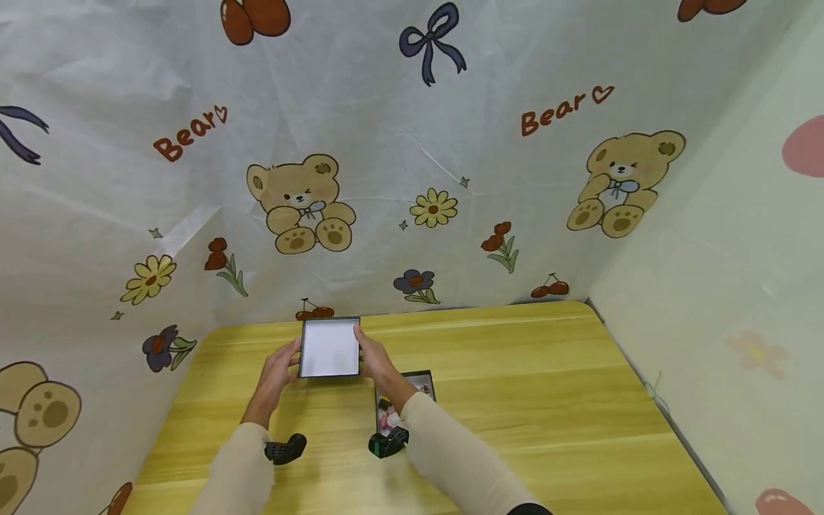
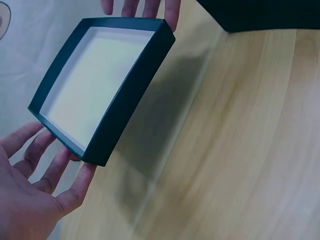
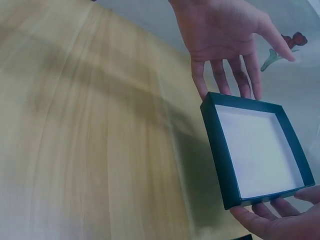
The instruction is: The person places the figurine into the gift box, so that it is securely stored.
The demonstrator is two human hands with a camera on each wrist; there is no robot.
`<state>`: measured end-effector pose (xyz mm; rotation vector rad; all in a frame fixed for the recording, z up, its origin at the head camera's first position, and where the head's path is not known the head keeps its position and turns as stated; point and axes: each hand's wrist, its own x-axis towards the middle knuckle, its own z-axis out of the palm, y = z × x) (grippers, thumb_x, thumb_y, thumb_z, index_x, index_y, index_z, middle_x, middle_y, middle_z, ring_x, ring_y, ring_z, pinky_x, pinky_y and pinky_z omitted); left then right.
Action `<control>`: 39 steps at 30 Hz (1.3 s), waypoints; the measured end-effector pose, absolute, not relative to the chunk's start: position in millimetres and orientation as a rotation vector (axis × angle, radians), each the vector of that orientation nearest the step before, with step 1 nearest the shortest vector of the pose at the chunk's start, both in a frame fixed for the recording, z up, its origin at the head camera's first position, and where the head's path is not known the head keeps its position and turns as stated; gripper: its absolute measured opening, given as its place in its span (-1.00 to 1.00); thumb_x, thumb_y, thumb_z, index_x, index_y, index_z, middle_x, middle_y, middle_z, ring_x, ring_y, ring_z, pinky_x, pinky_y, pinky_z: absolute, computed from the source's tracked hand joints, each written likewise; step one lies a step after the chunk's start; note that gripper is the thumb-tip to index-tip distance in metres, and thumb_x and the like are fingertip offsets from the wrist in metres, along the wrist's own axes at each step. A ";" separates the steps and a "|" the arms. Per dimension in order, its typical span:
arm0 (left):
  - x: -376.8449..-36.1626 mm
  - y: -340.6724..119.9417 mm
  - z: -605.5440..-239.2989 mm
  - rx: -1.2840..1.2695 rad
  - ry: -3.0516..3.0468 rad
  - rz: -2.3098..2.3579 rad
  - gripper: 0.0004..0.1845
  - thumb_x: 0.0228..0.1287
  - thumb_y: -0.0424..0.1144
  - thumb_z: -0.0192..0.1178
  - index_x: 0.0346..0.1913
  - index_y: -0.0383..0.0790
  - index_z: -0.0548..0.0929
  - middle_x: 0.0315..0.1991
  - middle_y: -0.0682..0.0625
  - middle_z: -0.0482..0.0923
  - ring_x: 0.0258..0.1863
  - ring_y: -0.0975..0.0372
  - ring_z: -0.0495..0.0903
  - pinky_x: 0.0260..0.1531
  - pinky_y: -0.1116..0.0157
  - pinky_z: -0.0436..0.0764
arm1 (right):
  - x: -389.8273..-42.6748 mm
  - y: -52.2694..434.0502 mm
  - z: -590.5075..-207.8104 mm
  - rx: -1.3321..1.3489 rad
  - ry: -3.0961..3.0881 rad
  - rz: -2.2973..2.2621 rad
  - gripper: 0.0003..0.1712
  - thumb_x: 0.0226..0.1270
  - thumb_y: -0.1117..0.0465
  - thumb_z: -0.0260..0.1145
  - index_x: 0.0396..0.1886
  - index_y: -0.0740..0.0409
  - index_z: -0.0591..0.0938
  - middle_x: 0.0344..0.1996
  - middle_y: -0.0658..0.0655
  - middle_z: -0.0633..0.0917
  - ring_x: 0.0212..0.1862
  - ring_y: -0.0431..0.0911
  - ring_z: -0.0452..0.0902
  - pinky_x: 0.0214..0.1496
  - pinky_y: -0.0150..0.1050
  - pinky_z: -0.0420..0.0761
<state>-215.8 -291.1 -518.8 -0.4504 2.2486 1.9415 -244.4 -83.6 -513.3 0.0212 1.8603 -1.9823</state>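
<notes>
Two hands carry a shallow box lid (image 1: 330, 348) between them, above the far part of the table (image 1: 515, 386). It is square, dark green outside and white inside, its hollow side facing up and tilted. The left hand (image 1: 278, 372) has straight, spread fingers (image 2: 75, 187) touching the lid's edge; the right hand (image 1: 380, 366) likewise supports the opposite edge with straight fingertips (image 3: 260, 217). Just beside the right forearm lies a dark box (image 1: 405, 404) with small pinkish contents. The wooden table is yellow, enclosed by cloth walls (image 1: 412, 179) printed with bears, flowers and bows.
</notes>
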 end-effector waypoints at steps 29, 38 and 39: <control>-214.5 -220.1 -503.6 -0.247 2.269 2.123 -0.27 0.49 0.11 -0.10 0.42 -0.43 0.20 0.25 -0.27 0.16 0.24 -0.12 0.22 0.29 -0.13 0.29 | -236.5 -19.4 -504.5 -0.019 1.946 -2.129 -0.13 0.49 -0.25 -0.10 0.46 0.36 0.15 0.42 0.40 0.17 0.36 0.33 0.14 0.28 0.31 0.30; -212.6 -200.4 -500.9 -0.213 2.245 2.170 -0.29 0.51 0.08 -0.14 0.42 -0.47 0.18 0.25 -0.29 0.11 0.26 -0.13 0.19 0.31 -0.14 0.24 | -229.7 -5.8 -501.8 -0.044 1.987 -2.162 -0.21 0.52 -0.18 -0.09 0.45 0.34 0.15 0.43 0.36 0.17 0.44 0.24 0.02 0.34 0.33 0.16; -212.1 -198.6 -500.9 -0.200 2.243 2.176 -0.30 0.52 0.07 -0.15 0.41 -0.48 0.18 0.27 -0.30 0.10 0.26 -0.14 0.19 0.31 -0.15 0.24 | -228.6 -4.0 -502.0 -0.040 1.995 -2.162 -0.21 0.52 -0.18 -0.08 0.45 0.33 0.17 0.43 0.36 0.19 0.44 0.23 0.03 0.35 0.32 0.16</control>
